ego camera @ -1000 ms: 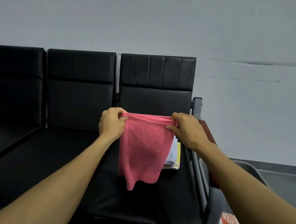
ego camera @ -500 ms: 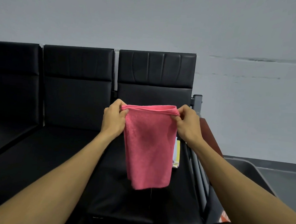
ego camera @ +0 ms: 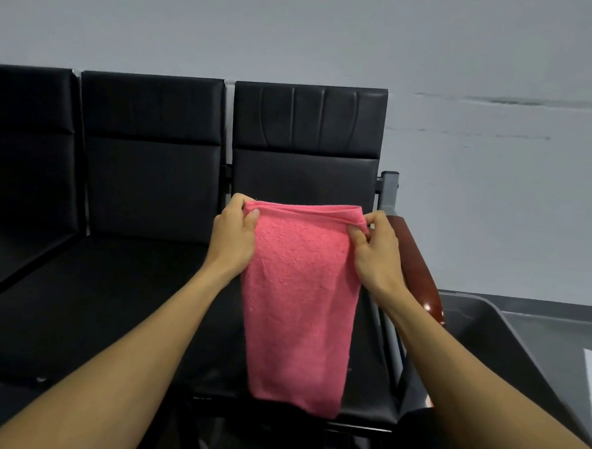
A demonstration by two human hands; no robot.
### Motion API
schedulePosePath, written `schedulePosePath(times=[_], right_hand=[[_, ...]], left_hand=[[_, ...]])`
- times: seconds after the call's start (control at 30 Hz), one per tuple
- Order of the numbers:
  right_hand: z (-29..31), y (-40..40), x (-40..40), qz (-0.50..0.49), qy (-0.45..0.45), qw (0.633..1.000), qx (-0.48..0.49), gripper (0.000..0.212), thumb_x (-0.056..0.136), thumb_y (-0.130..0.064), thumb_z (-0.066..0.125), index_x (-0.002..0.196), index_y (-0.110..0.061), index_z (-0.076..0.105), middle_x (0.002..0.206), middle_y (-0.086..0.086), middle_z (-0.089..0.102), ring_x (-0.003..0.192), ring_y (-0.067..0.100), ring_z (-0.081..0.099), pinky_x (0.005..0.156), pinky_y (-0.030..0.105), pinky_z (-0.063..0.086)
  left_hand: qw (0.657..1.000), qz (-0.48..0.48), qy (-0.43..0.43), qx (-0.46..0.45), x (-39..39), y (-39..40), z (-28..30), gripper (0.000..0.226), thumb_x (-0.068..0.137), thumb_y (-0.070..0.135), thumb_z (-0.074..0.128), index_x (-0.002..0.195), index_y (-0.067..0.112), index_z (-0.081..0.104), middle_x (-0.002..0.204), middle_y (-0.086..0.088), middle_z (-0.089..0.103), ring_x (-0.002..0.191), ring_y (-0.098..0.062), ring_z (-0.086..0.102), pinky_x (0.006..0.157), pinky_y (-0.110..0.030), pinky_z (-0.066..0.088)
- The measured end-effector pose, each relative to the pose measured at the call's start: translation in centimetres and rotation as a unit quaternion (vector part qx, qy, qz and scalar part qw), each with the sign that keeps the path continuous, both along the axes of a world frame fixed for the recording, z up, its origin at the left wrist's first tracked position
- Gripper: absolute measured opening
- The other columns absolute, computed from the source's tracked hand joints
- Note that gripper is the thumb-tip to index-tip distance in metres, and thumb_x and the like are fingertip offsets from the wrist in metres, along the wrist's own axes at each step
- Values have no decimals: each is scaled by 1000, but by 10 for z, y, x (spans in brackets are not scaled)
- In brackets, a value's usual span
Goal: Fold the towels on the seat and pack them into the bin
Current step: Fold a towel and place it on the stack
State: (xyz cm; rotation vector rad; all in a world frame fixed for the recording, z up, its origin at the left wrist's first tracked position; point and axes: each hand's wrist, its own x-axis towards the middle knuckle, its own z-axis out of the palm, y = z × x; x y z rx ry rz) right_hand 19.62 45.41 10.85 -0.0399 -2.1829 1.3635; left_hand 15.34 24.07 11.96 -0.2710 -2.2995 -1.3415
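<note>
The single head camera looks forward and slightly down, from close, at the black padded bench (ego camera: 122, 304) and grey wall (ego camera: 332, 30).

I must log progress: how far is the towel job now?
Done: nothing visibly packed; the grey bin's inside is hidden. In hand: left hand and right hand pinch the pink towel's top corners, hanging doubled over the seat. Left: finish folding, pack it.

Towel (ego camera: 300, 303) hanging before the seat (ego camera: 112, 304) (rightmost), bin (ego camera: 488, 323) to its right
</note>
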Motion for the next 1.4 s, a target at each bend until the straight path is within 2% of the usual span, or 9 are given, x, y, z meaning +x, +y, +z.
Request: schedulePosePath(times=[0.27,0.47,0.67,0.83,0.97,1.13,1.2,1.3,1.4], right_hand=[[-86,17,-38,-10,-83,995,54,21,98,-23,58,81,-14,65,74,-2,68,70,13,64,63,37,52],[-155,25,-67,-24,-139,989,53,32,96,-22,63,65,-26,64,63,-13,63,61,0,57,59,23,41],[-202,27,-97,14,-251,965,76,26,102,-39,46,80,-25,48,71,3,68,61,24,69,67,45,59],[-206,25,-106,55,-251,964,64,25,104,-32,47,84,-17,54,77,5,69,71,21,67,74,31,55],[-198,19,-107,21,-229,971,-60,49,105,-45,38,67,-15,45,59,-7,47,52,5,39,54,20,34],[-215,29,-105,29,-274,952,-131,15,91,-13,66,76,-13,62,69,-3,65,63,9,54,66,30,44],[-222,31,-101,46,-306,946,-100,30,78,7,73,81,-20,60,79,-3,61,71,11,54,64,21,44],[-235,34,-98,30,-353,934,-39,44,72,8,76,88,-27,57,105,9,59,86,18,58,53,11,42],[-243,35,-94,49,-413,909,-34,46,76,0,78,101,-27,51,99,11,58,78,21,58,57,26,48]], left_hand=[[995,19,-90,-33,-36,3,-80,19,102,14,53,104,8,70,92,1,70,86,-12,66,76,-32,52],[985,43,-124,-116,-73,6,-157,14,97,17,62,101,11,73,98,-4,61,94,-23,60,84,-35,48],[960,5,-274,-53,-91,14,-207,21,105,23,43,91,12,52,61,-6,63,52,-23,65,61,-41,58],[933,-92,-339,75,-103,22,-218,25,108,26,43,102,4,55,102,-17,72,88,-24,76,84,-39,61],[936,-59,-327,115,-111,15,-217,63,93,69,39,81,18,75,90,-4,78,96,-24,73,95,-44,54],[938,-65,-338,32,-99,11,-219,22,97,17,62,78,13,72,75,-3,77,82,-10,73,94,-33,52],[939,-73,-336,-22,-93,8,-224,9,87,9,75,86,18,72,84,0,75,82,-8,68,85,-28,50],[929,-48,-349,-112,-89,4,-239,29,84,12,78,106,24,64,110,3,63,94,-7,60,84,-24,46],[902,-53,-409,-130,-85,-1,-248,43,86,23,78,118,29,50,115,-2,58,98,-17,62,83,-33,53]])
